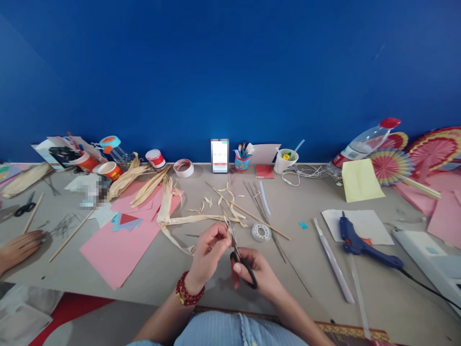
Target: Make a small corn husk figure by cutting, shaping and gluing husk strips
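Note:
My right hand (pixel 257 271) grips a pair of black-handled scissors (pixel 245 269), fingers in the loops, the blades pointing away from me. Close beside the blades, my left hand (pixel 211 252) pinches a small pale piece of corn husk (pixel 229 234) between thumb and fingertips. A red bead bracelet (pixel 186 290) circles my left wrist. Just beyond both hands lie a long dry husk strip (pixel 198 219) and several small husk scraps (pixel 209 202). A thin wooden stick (pixel 266 223) crosses the table behind the scissors, near a roll of clear tape (pixel 261 232).
Pink paper sheets (pixel 118 250) and dry husks (pixel 131 178) lie to the left, where another person's hand (pixel 21 250) rests. To the right are a lavender-handled knife (pixel 334 264) and a blue glue gun (pixel 363 247) with its cord. A phone (pixel 219 156) stands against the blue wall.

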A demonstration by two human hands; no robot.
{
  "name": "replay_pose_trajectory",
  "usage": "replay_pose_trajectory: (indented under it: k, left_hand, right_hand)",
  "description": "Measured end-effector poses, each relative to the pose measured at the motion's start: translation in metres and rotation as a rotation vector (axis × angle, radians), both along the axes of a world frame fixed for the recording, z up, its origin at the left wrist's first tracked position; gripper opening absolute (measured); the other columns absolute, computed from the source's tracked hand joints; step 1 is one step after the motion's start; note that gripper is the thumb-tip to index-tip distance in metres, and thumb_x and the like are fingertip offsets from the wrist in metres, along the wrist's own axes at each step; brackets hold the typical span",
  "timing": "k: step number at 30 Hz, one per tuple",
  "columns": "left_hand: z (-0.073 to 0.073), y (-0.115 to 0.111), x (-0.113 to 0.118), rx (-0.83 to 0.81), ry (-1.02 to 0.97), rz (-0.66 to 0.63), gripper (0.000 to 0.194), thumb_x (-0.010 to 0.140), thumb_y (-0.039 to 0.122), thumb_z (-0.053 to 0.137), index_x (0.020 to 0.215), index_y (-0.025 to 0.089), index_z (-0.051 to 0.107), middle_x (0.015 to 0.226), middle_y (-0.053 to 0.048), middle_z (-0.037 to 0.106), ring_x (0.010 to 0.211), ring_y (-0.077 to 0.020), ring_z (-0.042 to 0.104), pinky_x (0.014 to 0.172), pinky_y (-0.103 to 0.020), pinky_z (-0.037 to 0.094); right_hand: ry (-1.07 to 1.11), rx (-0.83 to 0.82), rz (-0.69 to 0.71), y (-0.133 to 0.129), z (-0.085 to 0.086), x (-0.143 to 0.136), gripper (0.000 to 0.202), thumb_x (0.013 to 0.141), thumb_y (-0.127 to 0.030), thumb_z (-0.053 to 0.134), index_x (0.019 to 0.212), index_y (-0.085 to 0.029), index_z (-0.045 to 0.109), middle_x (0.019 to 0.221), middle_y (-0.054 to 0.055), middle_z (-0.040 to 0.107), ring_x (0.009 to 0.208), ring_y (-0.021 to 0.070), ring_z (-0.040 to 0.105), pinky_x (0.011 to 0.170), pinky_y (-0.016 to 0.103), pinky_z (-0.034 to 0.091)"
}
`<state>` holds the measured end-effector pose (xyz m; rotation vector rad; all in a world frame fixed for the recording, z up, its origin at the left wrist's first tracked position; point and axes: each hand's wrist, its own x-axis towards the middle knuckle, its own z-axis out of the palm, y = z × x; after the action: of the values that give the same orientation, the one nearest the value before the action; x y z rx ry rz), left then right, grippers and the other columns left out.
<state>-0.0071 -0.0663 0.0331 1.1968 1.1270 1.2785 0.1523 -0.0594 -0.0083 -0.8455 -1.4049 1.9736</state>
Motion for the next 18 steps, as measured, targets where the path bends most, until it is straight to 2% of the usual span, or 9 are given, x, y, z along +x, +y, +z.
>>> replay_pose_trajectory:
  k: [13,18]
  left_hand:
    - [-0.0014,0.0007,0.0006,0.029,-0.020,0.005,0.012,0.088,0.018,0.054,0.076,0.018,0.055,0.083,-0.003,0.058,0.080,-0.0170,0.053,0.074,-0.029,0.041]
    - [-0.0030,0.0000,0.0008,0.027,-0.033,0.008,0.012,0.088,0.018,0.054,0.076,0.018,0.056,0.082,-0.002,0.058,0.080,-0.0172,0.053,0.075,-0.029,0.041]
  right_hand:
    - [-0.018,-0.020,-0.006,-0.0014,-0.0026,-0.0009,0.059,0.069,-0.075,0.067,0.067,-0.019,0.049,0.049,-0.001,0.058,0.043,0.0095,0.044,0.048,0.022,0.029]
    - [-0.006,-0.019,-0.004,-0.0014,0.0002,-0.0011,0.060,0.070,-0.076,0.066,0.067,-0.019,0.049,0.048,-0.001,0.057,0.043,0.0084,0.039,0.047,0.022,0.026]
